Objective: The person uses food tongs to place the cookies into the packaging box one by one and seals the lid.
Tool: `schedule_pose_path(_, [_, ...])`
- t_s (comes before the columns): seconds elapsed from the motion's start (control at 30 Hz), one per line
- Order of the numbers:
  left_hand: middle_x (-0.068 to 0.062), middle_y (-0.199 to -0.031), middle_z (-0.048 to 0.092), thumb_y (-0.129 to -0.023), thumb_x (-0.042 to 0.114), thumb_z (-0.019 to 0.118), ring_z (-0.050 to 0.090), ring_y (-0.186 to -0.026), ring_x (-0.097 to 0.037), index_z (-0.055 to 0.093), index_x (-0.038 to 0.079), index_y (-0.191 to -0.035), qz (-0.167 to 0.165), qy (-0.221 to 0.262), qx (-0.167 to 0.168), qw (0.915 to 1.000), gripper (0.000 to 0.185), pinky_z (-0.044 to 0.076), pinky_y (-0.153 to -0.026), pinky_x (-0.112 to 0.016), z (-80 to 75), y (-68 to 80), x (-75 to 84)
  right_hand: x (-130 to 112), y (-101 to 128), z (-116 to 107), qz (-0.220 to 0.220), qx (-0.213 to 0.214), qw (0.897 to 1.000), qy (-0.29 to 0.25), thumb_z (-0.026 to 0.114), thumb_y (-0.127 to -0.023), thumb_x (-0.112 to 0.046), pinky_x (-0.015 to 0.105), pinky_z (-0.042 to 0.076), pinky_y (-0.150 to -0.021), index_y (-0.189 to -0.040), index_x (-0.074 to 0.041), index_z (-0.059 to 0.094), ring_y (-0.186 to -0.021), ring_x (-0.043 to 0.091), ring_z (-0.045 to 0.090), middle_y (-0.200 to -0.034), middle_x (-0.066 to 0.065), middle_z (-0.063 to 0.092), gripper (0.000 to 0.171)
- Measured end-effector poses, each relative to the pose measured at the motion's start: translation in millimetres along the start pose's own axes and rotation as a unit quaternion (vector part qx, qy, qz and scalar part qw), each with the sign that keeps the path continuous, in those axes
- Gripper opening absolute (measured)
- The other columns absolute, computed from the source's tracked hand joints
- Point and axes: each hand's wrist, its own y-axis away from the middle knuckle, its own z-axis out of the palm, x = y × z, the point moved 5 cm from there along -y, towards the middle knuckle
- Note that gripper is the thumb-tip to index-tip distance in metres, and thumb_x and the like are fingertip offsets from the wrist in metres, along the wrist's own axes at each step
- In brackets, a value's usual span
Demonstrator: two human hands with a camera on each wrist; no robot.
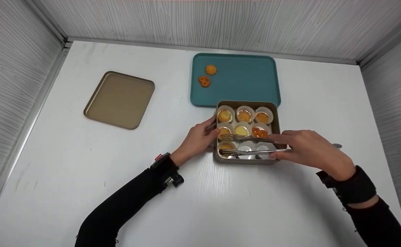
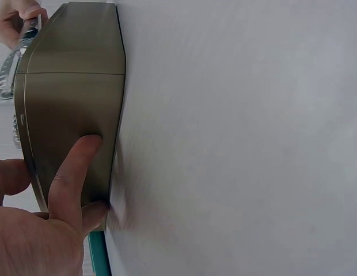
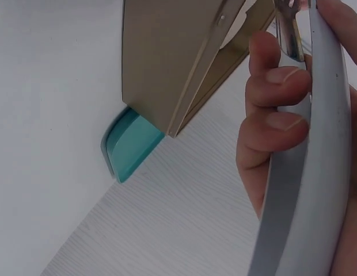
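1. While pinched at its left wall by the left hand (image 1: 195, 141), standing upright on the desk (image 1: 200, 212): one tan metal box (image 1: 247, 162), open-topped, placed between both hands.
2. Left hand: thumb over the rim, fingers pressed against the outer wall.
3. Right hand (image 1: 305, 148): at the opposite side of the box, fingers curled round one pair of metal tongs (image 1: 250, 152); tong arms spread apart, reaching leftward across the box. Contact of tips with contents: impossible to tell.
4. Inside the box: pale fluted paper cups (image 1: 270, 111), in three rows of three; cookies (image 1: 244, 115) visible in both farther rows and in the near-left cup.
5. Just beyond the box, near edge partly hidden by it: one teal tray (image 1: 248, 79), bearing one swirled cookie (image 1: 211, 70) and one pretzel-shaped cookie (image 1: 204, 81), near each other toward the left.
6. Well apart, beyond the left hand and to its left: one square tan lid-like tray (image 1: 119, 100), lying flat.
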Motion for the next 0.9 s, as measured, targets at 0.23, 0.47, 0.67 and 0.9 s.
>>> schedule_pose_path(0.23, [-0.014,-0.157,0.047,-0.108,0.017,0.054,0.052,-0.139,-0.020,0.029,0.002,-0.161,0.000,0.030,-0.010,0.9995,0.060,0.042,-0.113,-0.027,-0.1,2.1,-0.3,11,-15,-15,0.010,0.045,0.997,-0.057,0.069,-0.102,-0.028,0.029,0.051,-0.062,-0.146,-0.001,0.057,-0.075,0.011,0.058,-0.098,0.002,0.071,0.054])
schedule_pose_path(0.47, [-0.016,-0.157,0.047,-0.108,0.017,0.056,0.053,-0.138,-0.023,0.030,0.001,-0.161,-0.001,0.021,-0.004,0.9998,0.061,0.042,-0.114,-0.027,-1.0,2.2,0.1,24,-44,-27,0.094,0.088,0.988,-0.080,0.066,-0.097,-0.020,0.032,0.048,-0.057,-0.139,0.003,0.057,-0.072,0.021,0.058,-0.100,0.013,0.071,0.049])
schedule_pose_path(0.67, [-0.016,-0.157,0.046,-0.107,0.019,0.057,0.053,-0.138,-0.024,0.031,0.001,-0.160,-0.003,0.020,-0.002,0.9998,0.062,0.041,-0.114,-0.028,-1.0,2.1,1.2,30,-73,-39,0.079,0.126,0.988,-0.040,0.069,-0.100,-0.027,0.045,0.054,-0.067,-0.134,0.000,0.063,-0.082,0.027,0.062,-0.108,0.015,0.071,0.044])
schedule_pose_path(0.9, [-0.016,-0.155,0.048,-0.107,0.021,0.057,0.054,-0.137,-0.025,0.032,0.002,-0.160,0.007,0.002,-0.002,1.0000,0.062,0.041,-0.115,-0.030,-0.7,1.7,1.5,36,-109,-43,0.079,0.132,0.988,-0.018,0.070,-0.101,-0.032,0.057,0.057,-0.076,-0.141,-0.001,0.060,-0.097,0.036,0.069,-0.124,0.023,0.069,0.051])
